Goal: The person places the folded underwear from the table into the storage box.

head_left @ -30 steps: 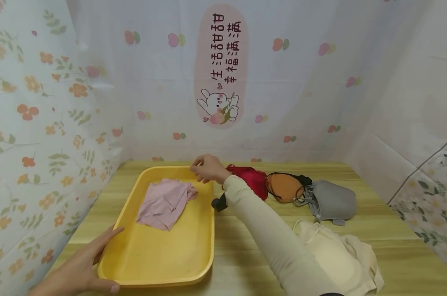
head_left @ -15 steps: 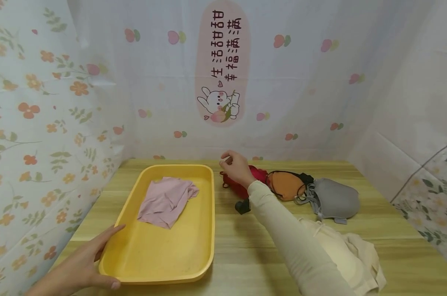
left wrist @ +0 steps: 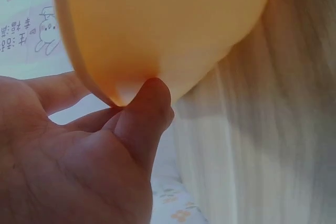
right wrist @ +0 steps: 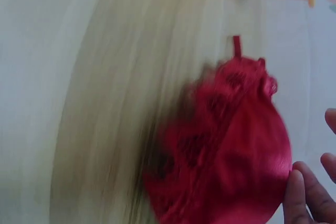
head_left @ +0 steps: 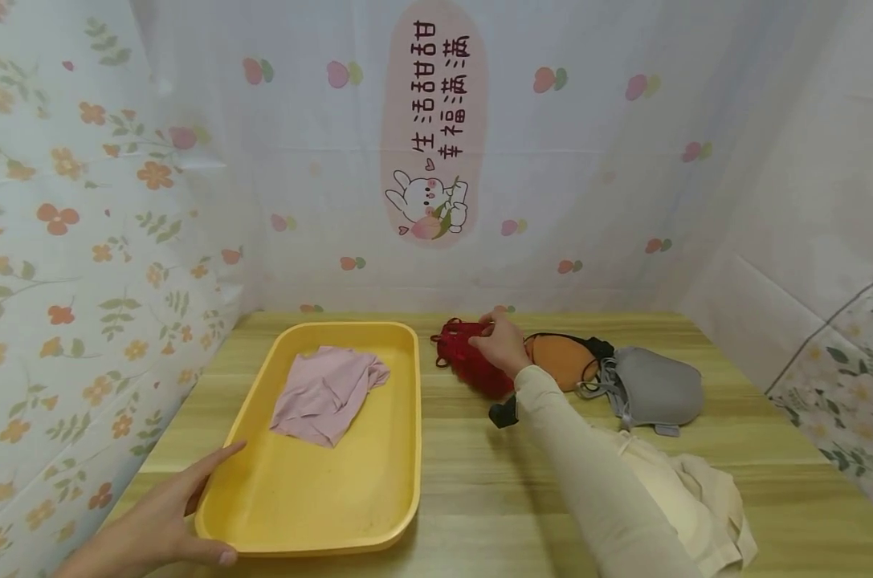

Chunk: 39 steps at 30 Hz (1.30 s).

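Observation:
My left hand (head_left: 157, 518) grips the near left corner of a yellow plastic tray (head_left: 412, 449), its thumb against the wall in the left wrist view. A crumpled pink cloth garment (head_left: 328, 393) lies in the far part of the tray. To the right of the tray, my right hand (head_left: 504, 341) pinches the edge of a red bra (head_left: 475, 371), folded so that one cup faces up. Lace trim and a smooth satin cup (right wrist: 247, 161) show in the right wrist view, with the fingertips at the cup's edge.
Right of the red bra lie an orange bra (head_left: 557, 361) with black straps and a grey bra (head_left: 660, 389). A cream bra (head_left: 667, 490) lies nearer, partly behind the right sleeve. Patterned cloth walls (head_left: 588, 160) border the wooden table (head_left: 465, 498).
My right hand has moved right from the tray's far right corner to the red bra and now pinches its edge. The left hand keeps its grip on the tray.

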Motion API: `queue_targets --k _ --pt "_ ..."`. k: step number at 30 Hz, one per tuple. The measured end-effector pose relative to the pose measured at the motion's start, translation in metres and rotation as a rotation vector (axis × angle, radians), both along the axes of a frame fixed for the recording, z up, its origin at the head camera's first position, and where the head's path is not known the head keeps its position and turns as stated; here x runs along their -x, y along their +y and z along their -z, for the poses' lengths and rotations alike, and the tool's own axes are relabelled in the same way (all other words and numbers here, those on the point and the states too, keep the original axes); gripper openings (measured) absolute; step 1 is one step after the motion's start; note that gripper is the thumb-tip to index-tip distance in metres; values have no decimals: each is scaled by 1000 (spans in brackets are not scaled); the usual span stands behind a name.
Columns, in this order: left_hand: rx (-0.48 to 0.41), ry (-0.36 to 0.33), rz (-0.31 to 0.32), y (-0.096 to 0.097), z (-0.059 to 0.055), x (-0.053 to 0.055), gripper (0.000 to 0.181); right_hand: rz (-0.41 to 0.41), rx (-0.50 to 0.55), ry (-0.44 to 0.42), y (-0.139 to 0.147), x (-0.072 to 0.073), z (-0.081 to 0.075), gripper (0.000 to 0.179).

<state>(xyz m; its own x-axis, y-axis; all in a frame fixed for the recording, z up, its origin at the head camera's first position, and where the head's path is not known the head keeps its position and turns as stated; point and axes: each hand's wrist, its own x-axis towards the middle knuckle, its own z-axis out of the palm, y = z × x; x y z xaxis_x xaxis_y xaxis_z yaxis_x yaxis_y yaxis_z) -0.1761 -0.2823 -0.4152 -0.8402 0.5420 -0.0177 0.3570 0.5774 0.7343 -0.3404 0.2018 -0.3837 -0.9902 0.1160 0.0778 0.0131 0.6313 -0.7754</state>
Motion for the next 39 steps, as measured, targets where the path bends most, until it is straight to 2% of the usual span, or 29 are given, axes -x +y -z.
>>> queue_targets --k 7,13,16,23,25,31,35,39 --pt "-5 -12 -3 -1 0 -1 103 15 -64 -33 15 0 0 58" --pt "5 28 10 0 -1 -1 103 6 -62 -166 25 -3 6 67" --pt "4 31 13 1 -2 -2 103 -9 -56 -205 28 -3 10 72" --pt "37 5 -16 5 -4 0 103 -3 -40 -228 34 0 13 77" --pt "34 -3 -21 6 -5 0 103 -16 -72 -228 34 -1 14 77" --pt "19 17 13 4 -2 0 101 -37 -140 -220 32 -4 16 72" --pt "-1 41 29 0 2 -2 101 -15 -120 -231 29 -2 21 71" --pt "-3 33 25 -1 2 -2 101 34 -103 -237 25 0 23 73"
